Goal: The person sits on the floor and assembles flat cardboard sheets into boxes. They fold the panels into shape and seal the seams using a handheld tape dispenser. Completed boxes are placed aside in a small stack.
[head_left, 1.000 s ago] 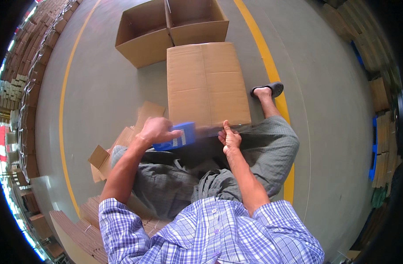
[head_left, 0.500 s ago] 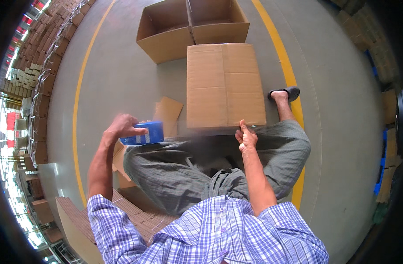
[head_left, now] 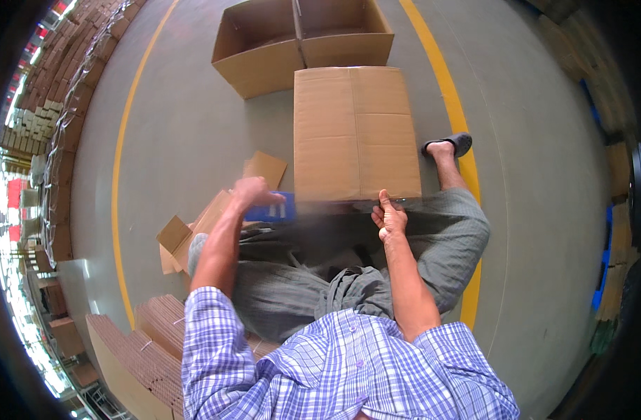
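1. Shirt (head_left: 334,364) of blue and white check at the bottom edge, sleeves pushed up, both forearms reaching forward over grey trousers (head_left: 313,273); seated on a grey concrete floor (head_left: 187,126).
2. Stack of flattened cardboard sheets (head_left: 142,350) at lower left, just beside the left elbow.
3. Left hand (head_left: 254,192) closed around a blue tape dispenser (head_left: 273,208), held near the near left corner of the closed box, not quite touching it as far as can be told.
4. Right hand (head_left: 389,218) curled, thumb raised, pressing on the near edge of the closed cardboard box (head_left: 354,133) at its middle seam, directly in front of the knees.
5. Progress, judged from the layout: top flaps folded shut and meeting along a centre line, no tape strip visible on that seam, so closing appears done and sealing appears left; blur at the near edge, so hard to be certain.
6. Small open carton (head_left: 187,234) and loose cardboard scraps on the floor to the left, beneath the left forearm.
7. Bare foot in a dark sandal (head_left: 452,145) to the right of the box, beside a yellow floor line (head_left: 455,119).
8. Farther off, an open, empty cardboard box (head_left: 299,42) with a divider, touching the far end of the closed one.
9. Along the far left rim, rows of stacked cartons (head_left: 47,105).
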Demonstrator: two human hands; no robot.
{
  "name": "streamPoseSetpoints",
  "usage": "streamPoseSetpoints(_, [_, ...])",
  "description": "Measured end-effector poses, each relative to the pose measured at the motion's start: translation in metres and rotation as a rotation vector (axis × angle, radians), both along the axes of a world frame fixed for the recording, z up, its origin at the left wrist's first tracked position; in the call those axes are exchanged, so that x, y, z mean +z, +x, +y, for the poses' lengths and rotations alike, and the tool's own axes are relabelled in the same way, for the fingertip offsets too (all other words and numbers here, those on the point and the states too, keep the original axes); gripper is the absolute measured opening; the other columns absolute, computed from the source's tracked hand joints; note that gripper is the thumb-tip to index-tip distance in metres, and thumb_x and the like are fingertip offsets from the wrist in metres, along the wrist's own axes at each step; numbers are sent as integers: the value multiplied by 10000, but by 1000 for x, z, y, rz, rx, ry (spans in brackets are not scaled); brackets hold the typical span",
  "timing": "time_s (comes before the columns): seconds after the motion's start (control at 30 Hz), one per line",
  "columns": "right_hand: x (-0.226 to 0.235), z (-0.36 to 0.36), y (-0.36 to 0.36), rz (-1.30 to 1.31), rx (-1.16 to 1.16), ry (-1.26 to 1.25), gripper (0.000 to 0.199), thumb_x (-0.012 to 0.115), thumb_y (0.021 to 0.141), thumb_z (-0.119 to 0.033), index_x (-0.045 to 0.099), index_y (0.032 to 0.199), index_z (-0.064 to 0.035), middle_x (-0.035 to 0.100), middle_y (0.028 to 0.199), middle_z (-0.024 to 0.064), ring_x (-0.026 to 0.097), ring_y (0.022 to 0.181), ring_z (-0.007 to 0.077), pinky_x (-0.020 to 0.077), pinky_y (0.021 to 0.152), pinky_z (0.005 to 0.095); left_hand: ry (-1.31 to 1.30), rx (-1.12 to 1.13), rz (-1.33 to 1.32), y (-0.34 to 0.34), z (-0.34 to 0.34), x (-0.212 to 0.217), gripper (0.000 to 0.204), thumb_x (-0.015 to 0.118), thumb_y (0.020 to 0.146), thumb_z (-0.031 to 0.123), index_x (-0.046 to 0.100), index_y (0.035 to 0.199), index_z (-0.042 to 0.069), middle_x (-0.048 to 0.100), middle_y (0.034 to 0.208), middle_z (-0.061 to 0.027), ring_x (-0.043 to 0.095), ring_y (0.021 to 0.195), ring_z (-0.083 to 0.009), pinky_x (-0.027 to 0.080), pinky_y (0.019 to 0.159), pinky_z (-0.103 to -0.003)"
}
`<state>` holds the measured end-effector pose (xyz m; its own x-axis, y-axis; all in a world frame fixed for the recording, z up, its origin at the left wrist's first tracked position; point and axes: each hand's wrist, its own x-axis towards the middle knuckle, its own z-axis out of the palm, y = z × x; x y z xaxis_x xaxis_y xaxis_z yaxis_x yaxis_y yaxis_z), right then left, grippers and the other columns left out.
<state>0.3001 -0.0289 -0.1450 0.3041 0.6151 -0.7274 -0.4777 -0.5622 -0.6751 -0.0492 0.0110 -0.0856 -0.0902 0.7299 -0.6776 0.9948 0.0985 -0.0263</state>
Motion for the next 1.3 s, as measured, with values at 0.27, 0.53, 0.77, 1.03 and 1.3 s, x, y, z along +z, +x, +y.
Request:
streamPoseSetpoints(0.27, [-7, -3, 9, 94, 81, 0, 515, 865, 686, -416, 601, 1002, -106, 659, 903, 27, 650, 782, 161, 543, 644, 305, 351, 608, 6, 16, -26, -66, 735, 587, 765, 672, 701, 1048, 3, 676, 1076, -234, 663, 994, -378, 525, 811, -476])
streamPoseSetpoints(0.53, [-20, -26, 14, 412, 45, 188, 243, 752, 842, -146, 586, 1019, -130, 641, 896, -3, 637, 835, 145, 537, 756, 329, 1214, 281, -500, 50, 18, 43, 276, 651, 869, 300, 640, 993, 53, 667, 844, -173, 649, 782, -342, 501, 698, -457])
streamPoseSetpoints(0.77, [-35, -26, 9, 278, 88, 294, 326, 721, 850, -79, 533, 1116, -86, 640, 964, 18, 637, 861, 137, 520, 724, 283, 839, -286, -521, 162, 51, 39, 406, 663, 837, 166, 553, 1217, 72, 603, 1098, -175, 518, 1126, -355, 344, 1025, -484])
streamPoseSetpoints(1.03, [-40, -25, 12, 194, 178, 307, 327, 704, 863, -99, 514, 1123, -41, 650, 960, 38, 635, 855, 139, 482, 659, 259, 796, -353, -596, 180, -19, 8, 112, 667, 799, 151, 617, 848, 64, 596, 863, -123, 574, 820, -310, 480, 749, -444])
streamPoseSetpoints(1.3, [-53, -9, 9, -19, 223, 132, 271, 694, 872, -127, 545, 1077, -31, 651, 960, 61, 631, 826, 151, 492, 655, 287, 938, -372, -583, 180, -27, -30, 122, 655, 733, 114, 555, 763, 51, 593, 781, -130, 598, 782, -331, 489, 675, -443])
